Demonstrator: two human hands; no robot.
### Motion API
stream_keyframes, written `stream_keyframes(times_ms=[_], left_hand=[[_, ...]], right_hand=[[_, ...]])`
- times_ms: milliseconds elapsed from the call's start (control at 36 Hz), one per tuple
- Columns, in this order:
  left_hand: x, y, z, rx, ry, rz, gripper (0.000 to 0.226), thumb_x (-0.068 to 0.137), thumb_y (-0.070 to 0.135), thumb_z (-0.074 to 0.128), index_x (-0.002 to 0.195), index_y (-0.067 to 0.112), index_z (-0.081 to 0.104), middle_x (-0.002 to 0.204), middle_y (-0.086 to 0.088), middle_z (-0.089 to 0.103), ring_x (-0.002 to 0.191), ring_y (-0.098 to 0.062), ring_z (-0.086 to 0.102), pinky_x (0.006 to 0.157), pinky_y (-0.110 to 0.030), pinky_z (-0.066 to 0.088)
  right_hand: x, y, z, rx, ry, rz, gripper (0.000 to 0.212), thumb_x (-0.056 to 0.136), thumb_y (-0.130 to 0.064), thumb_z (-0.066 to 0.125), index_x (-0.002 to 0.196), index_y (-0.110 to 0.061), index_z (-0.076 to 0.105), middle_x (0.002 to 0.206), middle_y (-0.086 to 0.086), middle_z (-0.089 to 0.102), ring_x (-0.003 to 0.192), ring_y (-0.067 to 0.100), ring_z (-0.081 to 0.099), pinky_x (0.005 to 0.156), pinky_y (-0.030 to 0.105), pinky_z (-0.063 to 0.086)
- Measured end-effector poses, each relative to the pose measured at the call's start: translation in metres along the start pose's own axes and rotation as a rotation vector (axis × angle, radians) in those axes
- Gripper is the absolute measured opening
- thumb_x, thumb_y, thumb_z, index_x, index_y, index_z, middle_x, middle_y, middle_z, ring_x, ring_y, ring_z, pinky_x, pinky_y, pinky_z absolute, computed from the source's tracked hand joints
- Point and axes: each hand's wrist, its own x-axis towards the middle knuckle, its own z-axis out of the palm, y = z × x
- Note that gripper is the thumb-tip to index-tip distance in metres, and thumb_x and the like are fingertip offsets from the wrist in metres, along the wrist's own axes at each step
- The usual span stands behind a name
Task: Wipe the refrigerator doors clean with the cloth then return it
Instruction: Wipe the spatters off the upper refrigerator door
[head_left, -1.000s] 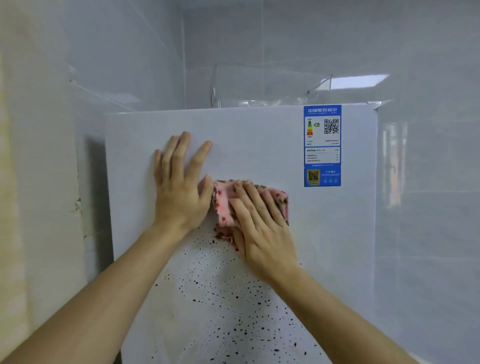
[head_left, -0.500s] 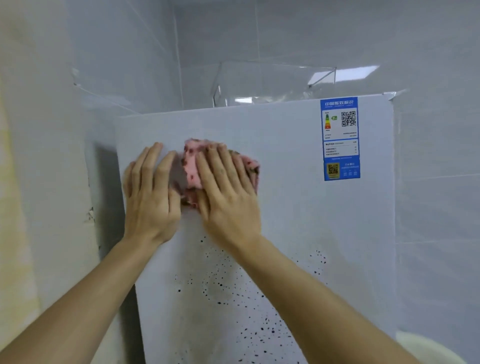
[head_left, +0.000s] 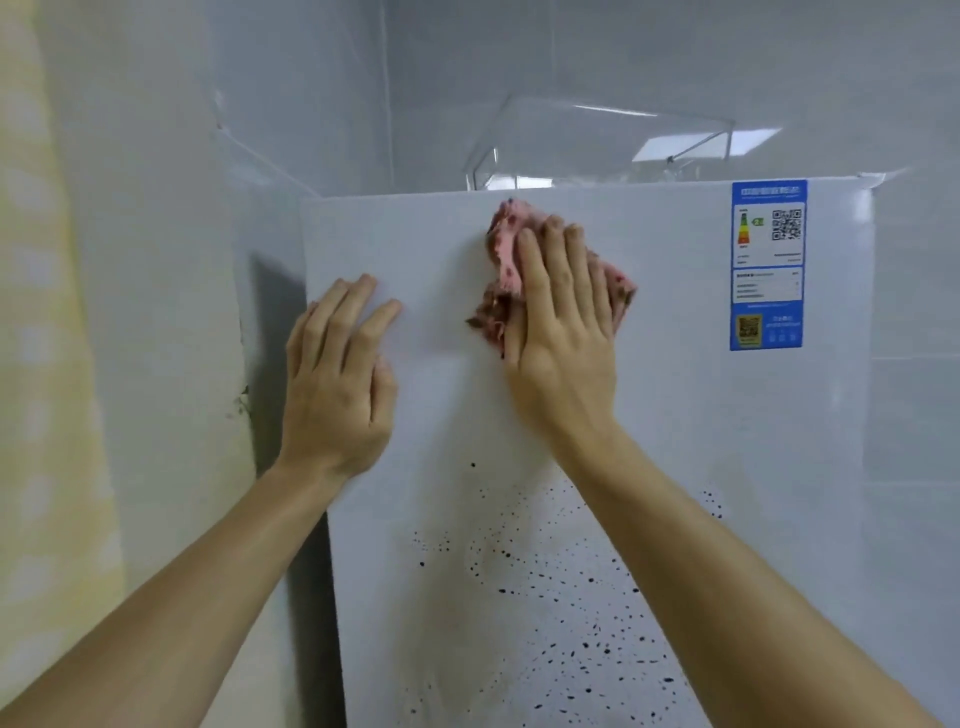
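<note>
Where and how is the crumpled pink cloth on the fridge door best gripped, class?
Probably pinch the bunched folds of the crumpled pink patterned cloth left of the right hand, coming from the left: pressed flat on the white refrigerator door, only those folds stand proud.

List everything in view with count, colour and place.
refrigerator door: one, white, centre
cloth: one, pink with dark flecks, on the door near its top edge
specks: many, black, scattered over the door's lower part
label: one, blue and white, door's top right corner
clear box: one, transparent, atop the refrigerator
tiled wall: one, pale grey, behind the refrigerator
left hand: one, flat on the door, left of the cloth, apart from it
right hand: one, straight fingers pressing the cloth against the door
</note>
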Motion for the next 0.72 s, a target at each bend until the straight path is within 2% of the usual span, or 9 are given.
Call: stream_keyframes(times_ms=[83, 222, 306, 389, 472, 583, 722], left_hand=[[-0.003, -0.009, -0.001, 0.007, 0.020, -0.003, 0.051, 0.098, 0.010, 0.045, 0.148, 0.009, 0.053, 0.162, -0.014, 0.044, 0.154, -0.033, 0.032, 0.127, -0.055, 0.023], [-0.006, -0.016, -0.001, -0.050, 0.094, -0.022, 0.051, 0.094, 0.009, 0.047, 0.144, 0.003, 0.056, 0.159, -0.016, 0.048, 0.151, -0.032, 0.037, 0.123, -0.059, 0.030], [-0.008, -0.028, -0.005, -0.055, 0.128, -0.073, 0.051, 0.089, 0.004, 0.047, 0.138, 0.001, 0.060, 0.156, -0.017, 0.051, 0.150, -0.033, 0.037, 0.122, -0.059, 0.030], [-0.017, -0.039, -0.012, 0.007, 0.097, -0.034, 0.049, 0.094, 0.004, 0.048, 0.141, 0.005, 0.059, 0.158, -0.017, 0.049, 0.151, -0.035, 0.036, 0.127, -0.056, 0.023], [-0.023, -0.049, -0.020, 0.086, 0.072, -0.025, 0.049, 0.098, 0.014, 0.046, 0.145, 0.012, 0.057, 0.161, -0.014, 0.045, 0.153, -0.035, 0.034, 0.129, -0.054, 0.016], [-0.028, -0.068, -0.029, 0.175, 0.012, -0.052, 0.052, 0.099, 0.026, 0.046, 0.151, 0.021, 0.054, 0.168, -0.010, 0.036, 0.158, -0.032, 0.025, 0.128, -0.060, 0.009], [-0.039, -0.097, -0.040, 0.206, -0.078, -0.159, 0.059, 0.099, 0.034, 0.043, 0.158, 0.027, 0.044, 0.174, -0.006, 0.020, 0.162, -0.029, 0.011, 0.128, -0.062, 0.002]], right_hand=[[0.011, -0.024, 0.011, -0.043, 0.003, 0.037, 0.064, 0.100, -0.023, 0.039, 0.163, -0.015, 0.032, 0.171, 0.014, 0.023, 0.161, 0.031, 0.017, 0.132, 0.046, 0.009], [-0.020, -0.051, 0.031, -0.018, -0.088, -0.187, 0.063, 0.101, -0.024, 0.046, 0.162, -0.015, 0.036, 0.170, 0.014, 0.027, 0.160, 0.031, 0.019, 0.131, 0.050, 0.014], [-0.053, -0.056, 0.034, 0.037, -0.155, -0.284, 0.058, 0.106, -0.026, 0.042, 0.162, -0.015, 0.036, 0.171, 0.012, 0.026, 0.161, 0.029, 0.016, 0.131, 0.050, 0.014], [-0.091, -0.055, 0.032, 0.050, -0.226, -0.375, 0.054, 0.110, -0.030, 0.033, 0.162, -0.015, 0.036, 0.171, 0.008, 0.026, 0.161, 0.025, 0.016, 0.132, 0.047, 0.014], [-0.113, -0.050, 0.028, 0.026, -0.286, -0.471, 0.055, 0.111, -0.030, 0.041, 0.163, -0.015, 0.033, 0.172, 0.006, 0.024, 0.161, 0.024, 0.016, 0.131, 0.046, 0.016], [-0.099, -0.037, 0.022, -0.038, -0.338, -0.597, 0.061, 0.109, -0.025, 0.048, 0.165, -0.013, 0.026, 0.174, 0.007, 0.019, 0.162, 0.025, 0.012, 0.132, 0.046, 0.014], [-0.054, -0.047, 0.026, -0.030, -0.248, -0.443, 0.072, 0.099, -0.006, 0.059, 0.163, -0.006, 0.027, 0.172, 0.010, 0.019, 0.161, 0.027, 0.014, 0.133, 0.044, 0.007]])
